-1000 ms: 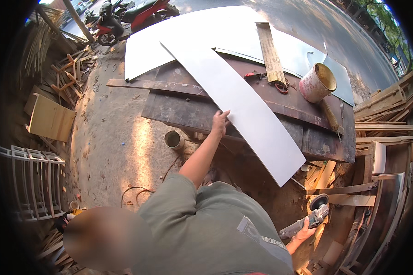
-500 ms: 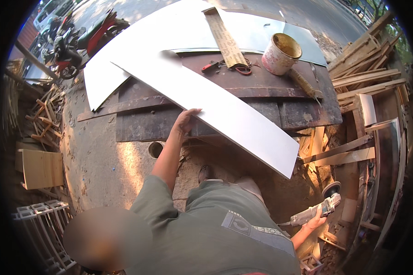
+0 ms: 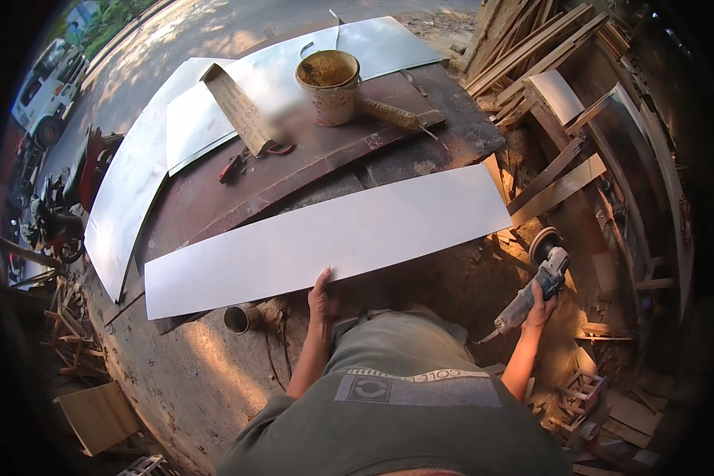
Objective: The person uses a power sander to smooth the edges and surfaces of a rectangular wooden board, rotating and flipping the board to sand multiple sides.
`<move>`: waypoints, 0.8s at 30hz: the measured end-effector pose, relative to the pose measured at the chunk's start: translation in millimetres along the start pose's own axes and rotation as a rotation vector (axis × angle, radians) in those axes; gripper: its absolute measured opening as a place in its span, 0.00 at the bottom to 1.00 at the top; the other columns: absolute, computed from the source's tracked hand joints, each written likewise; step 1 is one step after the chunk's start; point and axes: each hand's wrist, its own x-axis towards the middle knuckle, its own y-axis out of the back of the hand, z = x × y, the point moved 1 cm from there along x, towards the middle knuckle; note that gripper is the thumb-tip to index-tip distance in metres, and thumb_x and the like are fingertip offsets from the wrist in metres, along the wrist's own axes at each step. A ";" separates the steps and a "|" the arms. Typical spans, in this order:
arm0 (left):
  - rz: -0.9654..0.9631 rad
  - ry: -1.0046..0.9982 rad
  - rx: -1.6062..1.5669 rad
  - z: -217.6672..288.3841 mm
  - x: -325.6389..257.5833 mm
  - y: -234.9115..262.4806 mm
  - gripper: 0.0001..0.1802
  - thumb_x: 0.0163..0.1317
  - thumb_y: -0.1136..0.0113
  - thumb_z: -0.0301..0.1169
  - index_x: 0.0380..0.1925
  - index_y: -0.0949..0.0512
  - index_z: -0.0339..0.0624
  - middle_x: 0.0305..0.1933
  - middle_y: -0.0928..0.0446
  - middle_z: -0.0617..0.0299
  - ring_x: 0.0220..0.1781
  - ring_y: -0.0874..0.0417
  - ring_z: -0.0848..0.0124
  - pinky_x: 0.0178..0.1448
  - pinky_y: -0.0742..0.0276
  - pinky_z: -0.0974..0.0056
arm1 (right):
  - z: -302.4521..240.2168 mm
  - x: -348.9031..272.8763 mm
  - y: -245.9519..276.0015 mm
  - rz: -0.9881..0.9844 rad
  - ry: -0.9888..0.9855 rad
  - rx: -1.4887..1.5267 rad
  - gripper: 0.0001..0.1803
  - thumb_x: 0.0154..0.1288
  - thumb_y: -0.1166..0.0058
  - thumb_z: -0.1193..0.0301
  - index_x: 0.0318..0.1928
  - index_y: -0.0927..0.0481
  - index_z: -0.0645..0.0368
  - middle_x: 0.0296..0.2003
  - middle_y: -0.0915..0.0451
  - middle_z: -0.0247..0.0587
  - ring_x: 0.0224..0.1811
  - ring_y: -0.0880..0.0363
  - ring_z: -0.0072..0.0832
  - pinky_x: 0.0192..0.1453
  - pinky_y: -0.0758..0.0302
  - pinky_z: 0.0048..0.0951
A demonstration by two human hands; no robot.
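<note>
A long white board (image 3: 325, 238) lies across the near side of the dark worktable (image 3: 420, 163), its right end reaching past the table's corner. My left hand (image 3: 322, 297) is closed on the board's near edge around the middle, thumb on top; the fingers beneath are hidden. Off to the right of the board, my right hand (image 3: 539, 308) is wrapped round the body of an angle grinder (image 3: 538, 287). Its round disc (image 3: 545, 245) points away from me and touches nothing.
On the table stand a stained bucket (image 3: 329, 99), a paint roller (image 3: 389, 113), a long brown strip (image 3: 236, 109), red-handled scissors (image 3: 278, 148) and white sheets (image 3: 127, 214). Scrap timber (image 3: 531, 47) is piled right. A can (image 3: 236, 320) is below the table; a motorcycle (image 3: 59, 194) stands left.
The white board has swung from a steep slant to lying nearly crosswise in front of me, my left hand still on its edge. The grinder has come up, and my view has turned right.
</note>
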 end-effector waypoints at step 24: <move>-0.086 0.055 0.227 -61.1 109.5 -61.6 0.31 0.70 0.30 0.46 0.63 0.26 0.35 0.63 0.18 0.47 0.64 0.15 0.49 0.69 0.19 0.50 | 54.2 96.6 13.0 -0.243 -0.018 -0.016 0.17 0.61 0.30 0.69 0.47 0.20 0.63 0.34 0.18 0.36 0.29 0.17 0.27 0.35 0.18 0.32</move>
